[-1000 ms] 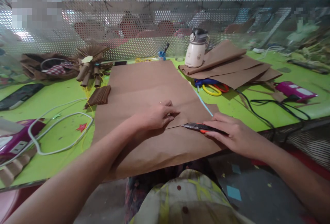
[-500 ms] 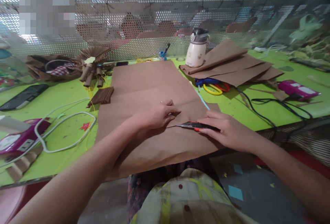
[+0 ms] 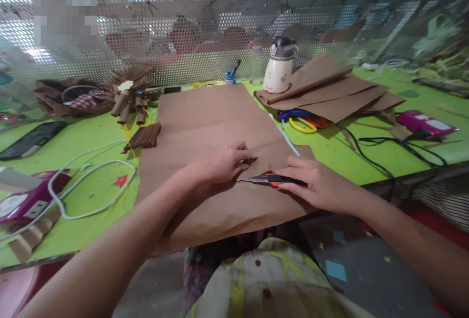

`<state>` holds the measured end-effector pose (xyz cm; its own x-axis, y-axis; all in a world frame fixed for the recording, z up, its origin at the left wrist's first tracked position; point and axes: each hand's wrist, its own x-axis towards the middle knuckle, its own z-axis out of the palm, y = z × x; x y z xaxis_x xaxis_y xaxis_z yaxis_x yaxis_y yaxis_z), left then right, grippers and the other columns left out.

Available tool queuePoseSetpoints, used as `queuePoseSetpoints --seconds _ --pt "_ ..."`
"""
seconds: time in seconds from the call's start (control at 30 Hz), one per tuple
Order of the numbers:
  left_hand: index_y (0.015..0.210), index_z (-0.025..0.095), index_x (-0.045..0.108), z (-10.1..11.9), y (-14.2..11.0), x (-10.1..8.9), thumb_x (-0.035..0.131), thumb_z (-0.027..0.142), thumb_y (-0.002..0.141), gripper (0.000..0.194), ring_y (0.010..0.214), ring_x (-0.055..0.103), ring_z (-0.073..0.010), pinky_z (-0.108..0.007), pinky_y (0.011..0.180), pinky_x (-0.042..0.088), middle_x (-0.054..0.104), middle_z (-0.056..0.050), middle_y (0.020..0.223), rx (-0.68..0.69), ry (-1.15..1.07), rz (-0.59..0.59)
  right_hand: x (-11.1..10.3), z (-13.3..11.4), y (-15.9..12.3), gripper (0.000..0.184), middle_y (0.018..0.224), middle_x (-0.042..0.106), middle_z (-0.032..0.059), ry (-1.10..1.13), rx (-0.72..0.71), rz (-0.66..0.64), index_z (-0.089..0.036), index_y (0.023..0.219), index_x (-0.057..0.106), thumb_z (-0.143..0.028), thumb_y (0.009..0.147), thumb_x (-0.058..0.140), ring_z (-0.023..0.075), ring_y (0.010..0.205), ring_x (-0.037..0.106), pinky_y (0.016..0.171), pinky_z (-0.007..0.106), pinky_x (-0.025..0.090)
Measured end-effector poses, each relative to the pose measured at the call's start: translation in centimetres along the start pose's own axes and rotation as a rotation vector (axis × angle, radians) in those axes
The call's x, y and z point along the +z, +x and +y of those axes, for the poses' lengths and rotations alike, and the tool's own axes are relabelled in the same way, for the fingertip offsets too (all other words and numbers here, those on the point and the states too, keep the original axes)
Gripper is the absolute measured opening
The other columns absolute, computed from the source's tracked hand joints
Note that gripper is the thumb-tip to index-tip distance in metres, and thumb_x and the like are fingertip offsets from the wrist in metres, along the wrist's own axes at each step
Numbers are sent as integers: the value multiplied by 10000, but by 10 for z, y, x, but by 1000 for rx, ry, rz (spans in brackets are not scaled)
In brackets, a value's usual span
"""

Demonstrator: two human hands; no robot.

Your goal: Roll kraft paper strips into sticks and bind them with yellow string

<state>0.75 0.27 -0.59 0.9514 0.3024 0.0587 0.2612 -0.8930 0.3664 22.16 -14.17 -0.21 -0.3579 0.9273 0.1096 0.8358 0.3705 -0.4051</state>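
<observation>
A large sheet of brown paper [image 3: 205,117] lies over the table in front of me, and its near edge hangs past the table edge. My left hand [image 3: 229,161] rests on the paper with bent fingers and holds it down. Just right of it, my right hand [image 3: 315,183] is closed around a utility knife [image 3: 269,179] with a black and red body. The knife lies low over the paper, its tip pointing left at a thin dark slit beside my left hand. My palm and fingers cover part of the handle.
On the right are a white bottle [image 3: 278,66], more brown paper sheets [image 3: 322,88], scissors with yellow handles [image 3: 303,125] and a purple power strip [image 3: 425,123]. On the left lie a phone [image 3: 32,139], a white cable [image 3: 91,164] and a small pleated brown piece [image 3: 142,137].
My right hand and the knife have slid slightly left, toward my left hand. The left hand stays in nearly the same spot.
</observation>
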Motion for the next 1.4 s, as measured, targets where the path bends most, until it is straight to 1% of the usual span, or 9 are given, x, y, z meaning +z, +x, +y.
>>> queuePoseSetpoints --seconds 0.27,0.43,0.53,0.63,0.7,0.93,1.0,1.13,1.4 --pt "1180 203 583 0 -1 1 421 245 897 329 839 530 -149 -259 763 414 531 -69 979 5 -20 18 -7 -18 -20 278 883 581 54 173 2 -87 -230 1102 634 -326 914 453 157 792 568 725 282 450" --pt "1100 193 632 -2 -1 0 376 275 921 323 817 546 -143 -244 734 423 565 -68 938 -23 -88 58 -25 3 -26 255 953 642 51 185 45 122 -238 1078 649 -310 880 507 172 871 600 783 275 466" --pt "1018 167 659 -6 -1 1 394 264 915 301 814 556 -140 -244 753 428 600 -67 907 -54 -131 124 -32 38 -8 274 945 663 71 58 129 386 -191 1016 678 -357 847 542 197 866 611 763 291 472" --pt "942 149 660 -8 -1 3 487 238 865 209 807 565 -140 -250 764 433 621 -57 882 -97 -160 195 -31 71 27 323 860 663 78 -95 203 423 -160 1006 688 -382 849 512 185 715 608 627 290 473" --pt "876 145 658 -7 -2 4 532 237 832 162 770 562 -138 -250 736 438 615 -46 836 -118 -157 226 -25 85 53 321 862 660 82 -201 168 419 -150 979 690 -375 857 496 186 742 600 678 296 471" --pt "815 140 645 2 -10 3 560 205 793 109 726 542 -130 -233 677 434 562 -45 830 -62 -128 203 -15 71 98 426 1061 590 173 -333 118 460 -102 1170 566 -352 826 545 307 1010 466 875 448 371" --pt "826 141 641 3 -11 1 567 191 783 99 725 542 -127 -231 675 434 564 -48 856 -56 -143 192 -15 53 96 367 1083 578 162 -302 26 413 -115 1155 562 -323 858 506 285 1038 454 898 427 364" --pt "808 156 627 0 -12 2 580 169 759 69 713 547 -124 -237 673 435 586 -35 843 -103 -201 185 -11 21 88 258 961 594 88 -172 -162 13 -175 1006 610 -351 821 571 221 948 505 828 344 407" --pt "868 137 600 -13 -7 9 624 181 712 163 677 555 -125 -246 628 451 594 -26 781 -355 -387 363 -4 27 102 243 683 544 -12 107 75 -206 -157 864 582 -335 714 654 127 617 492 550 239 363"
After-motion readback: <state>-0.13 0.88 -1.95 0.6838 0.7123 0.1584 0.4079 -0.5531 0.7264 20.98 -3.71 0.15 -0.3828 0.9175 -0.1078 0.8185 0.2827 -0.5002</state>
